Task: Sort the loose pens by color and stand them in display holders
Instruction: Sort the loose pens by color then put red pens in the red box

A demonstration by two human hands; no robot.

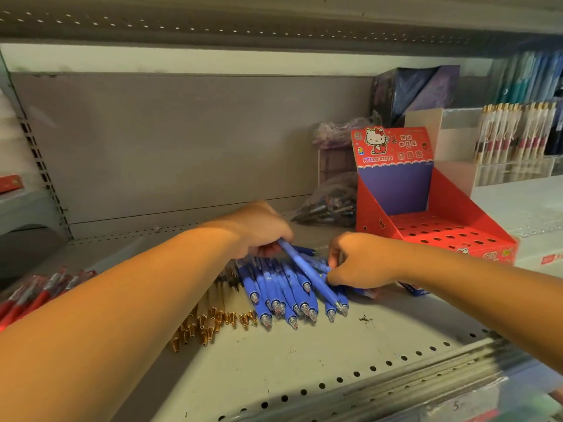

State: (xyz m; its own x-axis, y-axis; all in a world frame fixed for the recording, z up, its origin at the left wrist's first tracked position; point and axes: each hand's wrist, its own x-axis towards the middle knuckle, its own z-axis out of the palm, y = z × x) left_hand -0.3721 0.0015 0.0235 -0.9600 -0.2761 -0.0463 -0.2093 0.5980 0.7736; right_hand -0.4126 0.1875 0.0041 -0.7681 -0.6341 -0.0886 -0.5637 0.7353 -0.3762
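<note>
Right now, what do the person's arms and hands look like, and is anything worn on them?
Both arms are bare as far as the frame shows. No sleeve appears on the left forearm or the right forearm. The left hand and right hand are ungloved. No watch, bracelet or ring is visible on the parts in view.

The red display holder reads "HELLO KITTY".
</note>
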